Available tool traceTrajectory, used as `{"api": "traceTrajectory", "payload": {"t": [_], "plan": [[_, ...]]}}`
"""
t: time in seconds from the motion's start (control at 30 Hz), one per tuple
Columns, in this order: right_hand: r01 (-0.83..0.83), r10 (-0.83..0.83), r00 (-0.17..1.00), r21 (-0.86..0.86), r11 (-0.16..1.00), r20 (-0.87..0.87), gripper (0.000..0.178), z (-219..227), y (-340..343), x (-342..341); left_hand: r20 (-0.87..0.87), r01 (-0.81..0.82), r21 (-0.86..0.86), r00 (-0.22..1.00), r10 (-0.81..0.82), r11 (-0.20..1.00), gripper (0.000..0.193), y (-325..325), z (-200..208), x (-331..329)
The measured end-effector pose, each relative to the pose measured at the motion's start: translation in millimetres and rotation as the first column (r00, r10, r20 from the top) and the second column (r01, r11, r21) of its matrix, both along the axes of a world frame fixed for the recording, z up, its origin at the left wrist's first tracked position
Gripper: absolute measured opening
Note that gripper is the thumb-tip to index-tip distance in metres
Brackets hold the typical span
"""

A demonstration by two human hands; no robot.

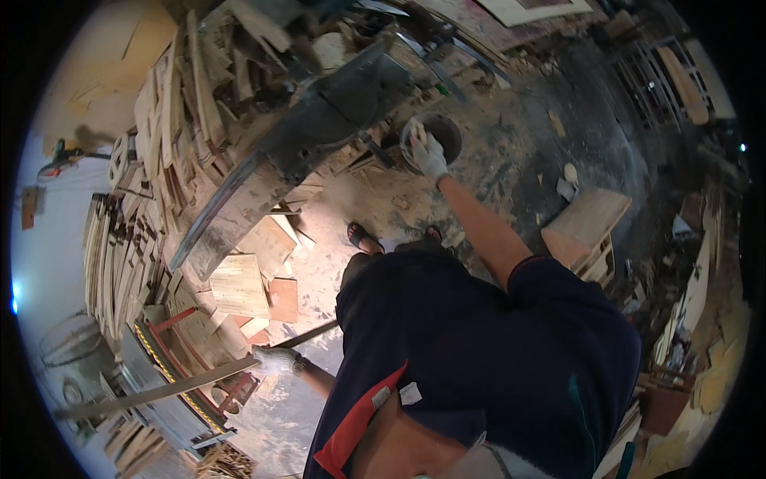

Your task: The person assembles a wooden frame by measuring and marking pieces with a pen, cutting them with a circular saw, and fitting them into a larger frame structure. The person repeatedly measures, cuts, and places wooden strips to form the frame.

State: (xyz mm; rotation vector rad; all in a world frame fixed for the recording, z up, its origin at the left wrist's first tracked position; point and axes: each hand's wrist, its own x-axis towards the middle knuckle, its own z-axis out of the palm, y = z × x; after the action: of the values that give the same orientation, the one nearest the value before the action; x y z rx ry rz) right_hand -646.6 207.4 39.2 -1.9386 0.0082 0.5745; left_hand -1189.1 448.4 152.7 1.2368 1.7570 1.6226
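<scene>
My left hand, in a pale work glove, is closed around a long, narrow wooden strip. The strip runs from the far left edge, through my grip, to a darker end beside my dark shirt. My right arm reaches forward, and the gloved right hand is over the mouth of a dark round bucket on the floor. Its fingers point into the bucket and look stretched out; I make out nothing in them. A long, dark, dusty machine table stands just left of the bucket.
Wood offcuts are heaped behind the machine. Flat boards lie on the floor near my feet. A red-framed stand is at left. A thick wooden block lies at right, with scrap piled beyond it.
</scene>
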Motion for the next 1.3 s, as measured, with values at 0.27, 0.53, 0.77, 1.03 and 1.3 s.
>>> {"api": "traceTrajectory", "payload": {"t": [0.27,0.53,0.77,1.03,1.3], "plan": [[0.240,-0.617,0.525,-0.594,0.768,-0.586,0.053,-130,-352,-256,0.062,0.308,0.268,0.940,-0.335,0.913,0.021,5,85,78],[0.027,-0.282,0.671,-0.358,0.933,-0.686,0.057,-128,-398,-238,0.252,0.580,0.454,0.645,-0.721,0.677,0.024,-73,114,165],[0.129,-0.185,0.914,-0.172,0.977,-0.361,0.076,-58,-271,-25,0.409,0.709,0.472,0.351,-0.842,0.524,0.033,-151,138,233],[-0.044,0.008,0.993,-0.318,0.947,-0.114,0.067,-22,-294,-3,0.264,0.755,0.564,0.218,-0.940,0.334,0.038,-202,155,323],[-0.207,-0.089,0.824,-0.443,0.872,-0.560,0.044,-102,-498,-148,0.284,0.809,0.556,0.028,-0.959,0.188,0.043,-245,149,454]]}}
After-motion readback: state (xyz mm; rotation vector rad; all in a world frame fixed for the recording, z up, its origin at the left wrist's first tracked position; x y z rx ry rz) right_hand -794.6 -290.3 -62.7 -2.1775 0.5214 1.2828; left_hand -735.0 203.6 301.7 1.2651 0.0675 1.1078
